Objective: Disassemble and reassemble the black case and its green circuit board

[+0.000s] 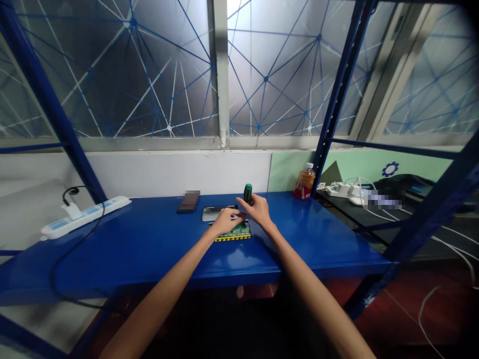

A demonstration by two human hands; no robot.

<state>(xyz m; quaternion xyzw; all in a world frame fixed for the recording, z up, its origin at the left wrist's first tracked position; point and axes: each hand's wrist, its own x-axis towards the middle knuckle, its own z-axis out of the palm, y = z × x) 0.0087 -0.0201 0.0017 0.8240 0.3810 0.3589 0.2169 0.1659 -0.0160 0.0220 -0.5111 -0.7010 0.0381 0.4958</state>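
Note:
A green circuit board with a yellow toothed front edge (232, 238) lies on the blue table (160, 249). My left hand (226, 220) rests over the board's back left part, its fingers reaching toward the screwdriver's lower end; whether they pinch anything is too small to tell. Above the board's back right, my right hand (257, 209) is closed around a screwdriver with a green and black handle (247, 192), held upright. Its tip is hidden among my fingers. Just behind my left hand lies a grey, dark-edged rectangular panel (210, 213).
A dark, blurred rectangular object (189, 201) lies at the back. The white power strip (88, 216) with a black cable is at the left. A bottle of orange liquid (306, 180) stands back right, by a blue post. White cables and adapters (342, 189) lie on the black side table.

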